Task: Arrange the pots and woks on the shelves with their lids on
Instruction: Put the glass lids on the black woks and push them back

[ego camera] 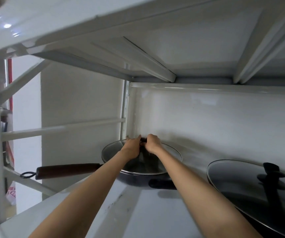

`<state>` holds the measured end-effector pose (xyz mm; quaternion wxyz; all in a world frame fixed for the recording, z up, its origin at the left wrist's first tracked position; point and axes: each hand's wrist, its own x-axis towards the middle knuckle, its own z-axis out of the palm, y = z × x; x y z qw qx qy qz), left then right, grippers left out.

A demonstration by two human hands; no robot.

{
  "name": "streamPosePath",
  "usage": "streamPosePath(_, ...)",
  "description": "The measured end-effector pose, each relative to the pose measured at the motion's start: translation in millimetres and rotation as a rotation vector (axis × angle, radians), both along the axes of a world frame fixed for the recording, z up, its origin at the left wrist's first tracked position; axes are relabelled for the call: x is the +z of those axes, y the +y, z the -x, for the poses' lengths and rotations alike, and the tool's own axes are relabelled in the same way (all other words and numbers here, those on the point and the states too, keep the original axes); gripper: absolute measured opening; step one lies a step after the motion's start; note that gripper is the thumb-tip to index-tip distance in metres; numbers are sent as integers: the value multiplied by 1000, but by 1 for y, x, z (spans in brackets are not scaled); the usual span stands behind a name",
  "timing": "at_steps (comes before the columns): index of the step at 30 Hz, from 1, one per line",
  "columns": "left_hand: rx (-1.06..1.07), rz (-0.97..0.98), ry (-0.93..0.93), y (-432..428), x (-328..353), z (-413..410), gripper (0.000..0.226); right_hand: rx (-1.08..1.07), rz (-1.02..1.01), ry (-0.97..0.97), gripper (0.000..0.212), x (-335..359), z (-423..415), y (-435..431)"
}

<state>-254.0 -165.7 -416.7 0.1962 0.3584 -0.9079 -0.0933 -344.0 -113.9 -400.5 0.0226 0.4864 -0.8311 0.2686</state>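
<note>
Both-handed, the lid knob is pinched between left hand and right hand, fingers closed round it, centred over the wok, whose handle is pointed leftward.

Both hands, left and right, grip knob of glass lid on wok.

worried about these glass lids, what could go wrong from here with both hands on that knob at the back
The left hand and right hand both grip the lid knob, so nothing steadies the wok; its wooden handle juts past the shelf edge and could get knocked. The glass lid sits tilted and might slide. The right forearm passes close to the second lidded pan.
</note>
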Motion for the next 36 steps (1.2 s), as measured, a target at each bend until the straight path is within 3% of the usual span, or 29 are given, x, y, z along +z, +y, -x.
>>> streamPosePath(4,33,121,-28,7,1,-7,32,-72,37,40,25,-1,-9,16)
streamPosePath(10,73,79,-159,38,17,-36,36,9,-112,93,21,1,-21,51)
streamPosePath(12,78,35,-224,52,26,-53,35,41,-203,101,12,6,-28,69)
streamPosePath(14,91,-93,-310,64,34,-73,33,72,-274,96,16,14,-37,90)
streamPosePath(20,80,-303,-417,122,49,-128,33,121,-321,49,19,40,-84,165)
streamPosePath(26,60,-312,-434,202,15,-191,32,125,-367,6,33,15,-146,243)
streamPosePath(36,9,-457,-374,330,-88,-300,30,229,-354,-3,30,-69,-268,390)
